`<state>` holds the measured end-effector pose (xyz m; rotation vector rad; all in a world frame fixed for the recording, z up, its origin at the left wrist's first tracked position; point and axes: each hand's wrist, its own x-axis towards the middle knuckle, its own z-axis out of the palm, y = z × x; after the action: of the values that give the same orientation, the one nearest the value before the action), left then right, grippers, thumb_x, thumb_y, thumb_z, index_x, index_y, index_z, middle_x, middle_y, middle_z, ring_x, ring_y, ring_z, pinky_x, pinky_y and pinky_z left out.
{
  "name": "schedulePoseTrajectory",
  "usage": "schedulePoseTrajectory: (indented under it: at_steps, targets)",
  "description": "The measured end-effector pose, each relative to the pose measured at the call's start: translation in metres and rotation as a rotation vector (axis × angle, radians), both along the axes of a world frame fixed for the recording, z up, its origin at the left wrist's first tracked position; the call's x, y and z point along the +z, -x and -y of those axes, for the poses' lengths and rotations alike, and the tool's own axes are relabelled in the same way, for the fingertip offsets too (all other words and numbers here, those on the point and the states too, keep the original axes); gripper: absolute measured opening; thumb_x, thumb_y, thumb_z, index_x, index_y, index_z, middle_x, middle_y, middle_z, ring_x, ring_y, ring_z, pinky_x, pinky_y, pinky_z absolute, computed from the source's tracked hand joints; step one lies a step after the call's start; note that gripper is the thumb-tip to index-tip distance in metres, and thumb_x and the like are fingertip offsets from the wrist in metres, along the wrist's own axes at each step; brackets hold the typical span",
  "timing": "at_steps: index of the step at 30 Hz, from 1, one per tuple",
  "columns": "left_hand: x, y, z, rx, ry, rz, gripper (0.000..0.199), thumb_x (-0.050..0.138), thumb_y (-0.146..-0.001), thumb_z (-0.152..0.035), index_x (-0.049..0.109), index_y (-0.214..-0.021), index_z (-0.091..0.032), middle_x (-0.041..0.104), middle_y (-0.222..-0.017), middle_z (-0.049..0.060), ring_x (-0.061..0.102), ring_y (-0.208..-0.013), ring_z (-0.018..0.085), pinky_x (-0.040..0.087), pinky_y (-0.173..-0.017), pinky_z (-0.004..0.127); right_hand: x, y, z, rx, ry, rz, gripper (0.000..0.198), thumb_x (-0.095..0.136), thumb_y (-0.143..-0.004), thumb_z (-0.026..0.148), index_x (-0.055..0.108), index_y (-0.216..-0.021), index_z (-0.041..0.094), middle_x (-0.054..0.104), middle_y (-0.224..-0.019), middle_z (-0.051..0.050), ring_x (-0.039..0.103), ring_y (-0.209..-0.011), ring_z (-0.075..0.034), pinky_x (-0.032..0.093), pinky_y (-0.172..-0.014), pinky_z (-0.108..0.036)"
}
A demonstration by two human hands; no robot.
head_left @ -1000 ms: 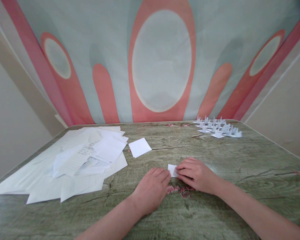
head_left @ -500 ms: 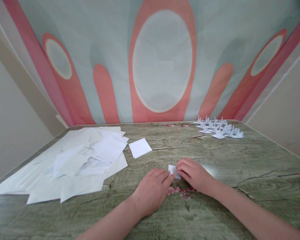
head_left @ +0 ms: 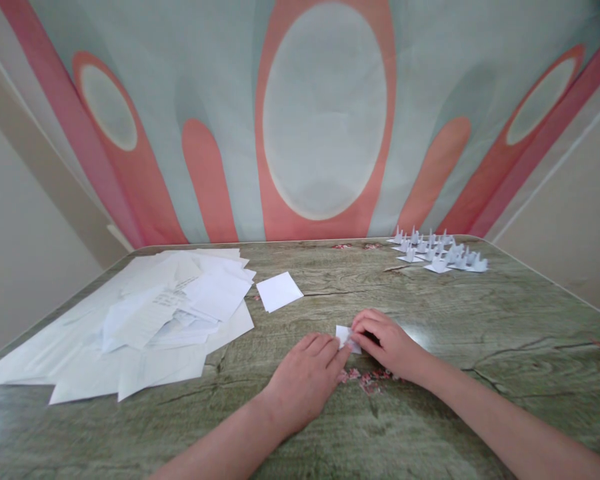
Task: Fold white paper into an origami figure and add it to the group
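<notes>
A small folded white paper [head_left: 343, 334] lies on the table between my two hands. My left hand [head_left: 306, 375] rests at its left side, with the thumb and fingertips pressing the paper down. From the right, my right hand [head_left: 387, 343] pinches the paper's edge with curled fingers. Fingertips of both hands cover part of the paper, so its exact folds cannot be made out.
A wide pile of white sheets [head_left: 90, 363], some printed, covers the left of the wood-patterned table [head_left: 260, 413]. A small stack of square paper [head_left: 279, 291] lies beyond my hands. Several white folded paper figures [head_left: 437, 265] stand at the back right, before the patterned wall.
The fingers of my right hand have shifted slightly over the paper, and its thumb now shows apart from the other fingers. My left hand stays about in place. The view has tilted a little.
</notes>
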<state>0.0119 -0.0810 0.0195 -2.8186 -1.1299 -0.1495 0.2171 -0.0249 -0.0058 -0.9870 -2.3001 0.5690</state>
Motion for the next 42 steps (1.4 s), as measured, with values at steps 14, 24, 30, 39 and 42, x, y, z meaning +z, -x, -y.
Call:
schedulePoseTrajectory:
  at_steps: [14,24,30,39,42]
  targets:
    - [-0.0007,-0.0009,0.0007,0.018,-0.01,-0.028,0.036,0.035,-0.093,-0.031,0.041,-0.125,-0.015,0.054,-0.118,0.008,0.045,-0.113,0.019,0.028,-0.099,0.036,0.0036,0.0026,-0.001,-0.015,0.029,-0.011,0.011,0.051,-0.084,0.018,0.056,-0.075,0.019,0.058,-0.082,-0.004,0.053,-0.079,-0.016,0.042,-0.075,-0.032]
    - [0.0036,-0.0018,-0.0007,0.022,0.057,0.012,0.038,0.042,-0.091,-0.032,0.041,-0.124,-0.014,0.053,-0.116,0.008,0.046,-0.11,0.021,0.032,-0.096,0.036,0.0034,0.0029,-0.0013,-0.04,0.029,-0.039,0.01,0.052,-0.082,0.017,0.057,-0.073,0.019,0.058,-0.08,-0.004,0.054,-0.076,-0.016,0.043,-0.071,-0.031]
    - [0.0031,-0.002,-0.0015,0.03,0.073,0.024,0.038,0.044,-0.09,-0.033,0.041,-0.123,-0.014,0.053,-0.114,0.008,0.046,-0.109,0.022,0.033,-0.095,0.037,-0.0005,0.0032,-0.0015,-0.058,0.033,-0.033,0.009,0.053,-0.081,0.016,0.055,-0.072,0.019,0.056,-0.08,-0.003,0.053,-0.075,-0.016,0.043,-0.07,-0.031]
    - [0.0054,-0.0028,-0.002,0.027,0.072,0.021,0.037,0.041,-0.09,-0.033,0.041,-0.122,-0.014,0.054,-0.112,0.008,0.047,-0.108,0.021,0.034,-0.094,0.036,-0.0021,0.0041,-0.0023,-0.057,0.017,-0.041,0.01,0.053,-0.08,0.014,0.053,-0.071,0.019,0.055,-0.078,-0.003,0.052,-0.074,-0.016,0.042,-0.068,-0.031]
    - [0.0057,-0.0028,-0.0019,0.028,0.072,0.016,0.037,0.041,-0.09,-0.033,0.041,-0.122,-0.014,0.054,-0.112,0.008,0.047,-0.108,0.022,0.034,-0.094,0.036,-0.0016,0.0043,-0.0021,-0.058,0.007,-0.048,0.01,0.053,-0.08,0.015,0.053,-0.07,0.019,0.055,-0.078,-0.003,0.052,-0.074,-0.016,0.043,-0.067,-0.031]
